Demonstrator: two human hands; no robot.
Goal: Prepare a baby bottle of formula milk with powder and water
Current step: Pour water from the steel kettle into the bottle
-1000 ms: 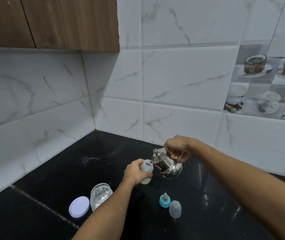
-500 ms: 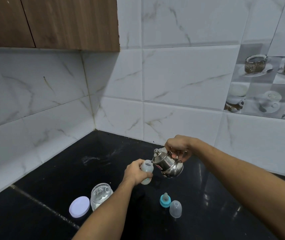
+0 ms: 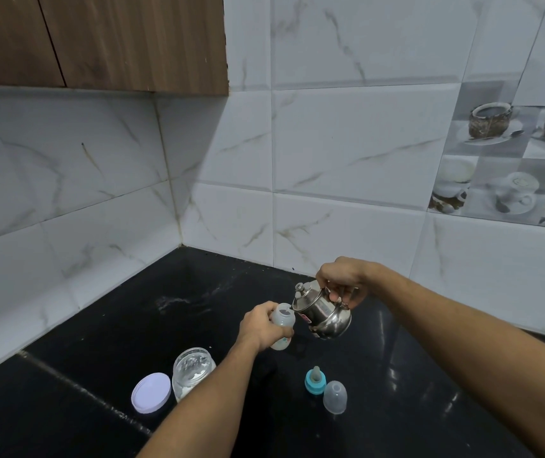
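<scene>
A translucent baby bottle (image 3: 282, 320) is held uncapped, with the spout of a tilted steel kettle (image 3: 325, 317) at its mouth. An open powder jar (image 3: 193, 370), its lid (image 3: 151, 392), a blue-ringed teat (image 3: 315, 381) and a clear cap (image 3: 334, 396) are laid nearby.

A glossy black stone table (image 3: 132, 325) fills a corner, with a pale seam (image 3: 76, 387) crossing its near left part. White marble-look wall tiles (image 3: 347, 143) rise on the left and far sides. A brown wooden cabinet (image 3: 115, 41) hangs at upper left. Decorative tiles (image 3: 502, 166) picturing cups sit far right.
</scene>
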